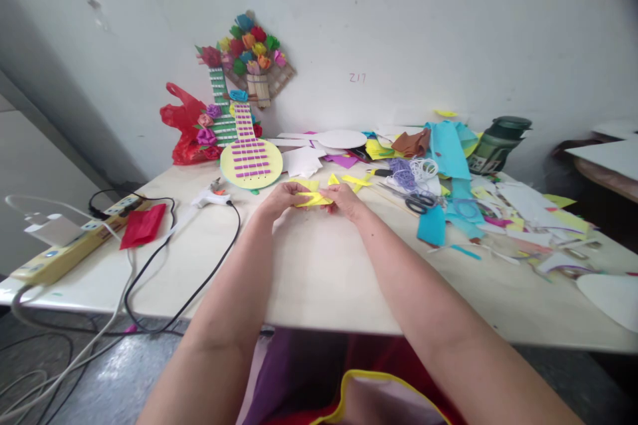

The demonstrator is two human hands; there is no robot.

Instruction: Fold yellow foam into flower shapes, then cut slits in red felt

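A small piece of yellow paper (314,198) is stretched between my two hands above the pale table (319,279). My left hand (285,200) pinches its left end, fingers closed. On the other side, my right hand (345,200) grips the right end between thumb and fingers. More yellow strips (355,180) lie just behind and beside my right hand. Behind my left hand, a round yellow paper instrument (252,165) with purple bars leans upright. A white glue gun (212,196) rests on the table to the left of my left hand.
Scissors (419,202), blue crepe paper (446,149), purple yarn (403,174) and paper scraps spread over the right side. A green bottle (500,145) stands behind them. A power strip (80,242), loose cables and a red packet (143,226) occupy the left.
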